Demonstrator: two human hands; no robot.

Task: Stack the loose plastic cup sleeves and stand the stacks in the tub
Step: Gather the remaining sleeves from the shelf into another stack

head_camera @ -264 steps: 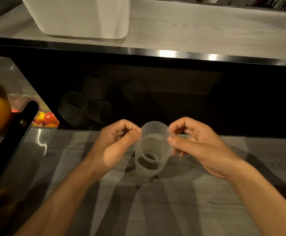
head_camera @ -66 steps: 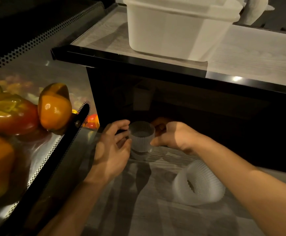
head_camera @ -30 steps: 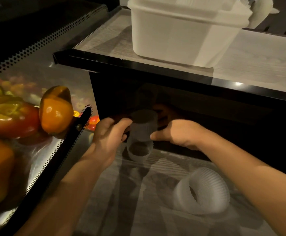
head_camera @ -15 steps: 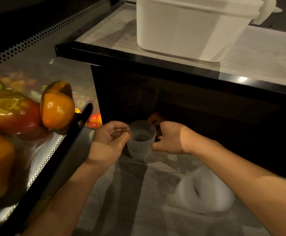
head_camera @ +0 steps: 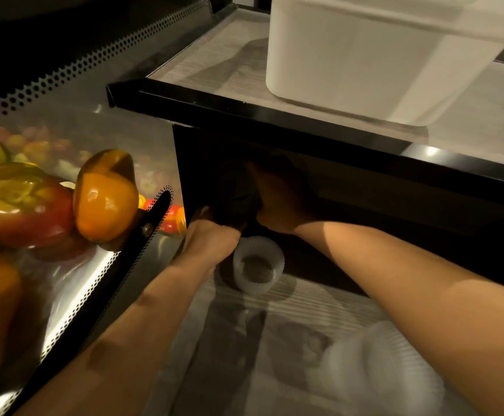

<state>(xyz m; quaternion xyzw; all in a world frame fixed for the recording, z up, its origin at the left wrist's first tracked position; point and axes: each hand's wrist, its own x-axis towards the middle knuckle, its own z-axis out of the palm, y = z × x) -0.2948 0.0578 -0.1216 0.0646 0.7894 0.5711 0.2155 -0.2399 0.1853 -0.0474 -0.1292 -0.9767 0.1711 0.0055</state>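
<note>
A short stack of translucent ribbed cup sleeves [head_camera: 258, 270] stands upright on the lower wooden shelf. Just behind and above it, in the dark under the upper shelf, a single shadowed cup sleeve [head_camera: 236, 192] sits between my hands. My left hand [head_camera: 213, 237] curls its fingers against that sleeve's left side, and my right hand [head_camera: 280, 205], mostly in shadow, grips its right side. A wider bundle of cup sleeves [head_camera: 379, 370] lies on its side, blurred, at the lower right under my right forearm. The white tub [head_camera: 364, 55] stands on the upper shelf, top right.
The upper shelf's black edge [head_camera: 274, 121] overhangs my hands. Orange and red bell peppers [head_camera: 103, 196] fill a metal display tray on the left, behind a black perforated divider [head_camera: 118, 280]. Small tomatoes [head_camera: 169, 220] lie behind the divider.
Both hands have left the standing stack's rim and gone further back and up into the dark recess, with another sleeve between them. The view has moved in closer.
</note>
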